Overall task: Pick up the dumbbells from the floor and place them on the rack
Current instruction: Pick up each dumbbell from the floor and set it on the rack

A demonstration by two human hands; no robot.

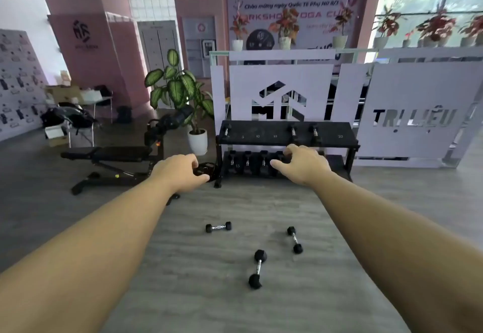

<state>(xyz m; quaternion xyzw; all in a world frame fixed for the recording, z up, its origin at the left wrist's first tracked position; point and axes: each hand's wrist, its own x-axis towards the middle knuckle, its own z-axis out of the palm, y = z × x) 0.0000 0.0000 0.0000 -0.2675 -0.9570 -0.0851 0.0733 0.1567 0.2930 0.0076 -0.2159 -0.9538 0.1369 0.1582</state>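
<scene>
The head camera looks forward and down across a grey wood-grain floor [183,267] in a gym, with both bare forearms stretched out ahead. The left hand [180,169] hangs palm down with fingers loosely curled and holds nothing; the right hand [303,162] is also empty, its fingers spread and relaxed. 3 small black hex dumbbells with chrome handles lie on the floor below and between the arms: the left dumbbell [218,227] lies nearly crosswise, the right dumbbell [295,239] lies at a slant, and the nearest dumbbell [258,268] points almost straight away from the viewer. All 3 are well apart from both hands, closer to the viewer than the fingertips appear. Beyond the hands stands the black 2-tier dumbbell rack [287,136], its top shelf carrying 3 dumbbells with open slots between them and its lower shelf holding a row of larger ones. A weight bench [107,155] and a potted plant [183,92] sit to the left of the rack. The step in hand appears to be the first pickup, so the person would do well to bend down, lower each hand over a chrome handle and close the fingers fully around its middle before lifting.
</scene>
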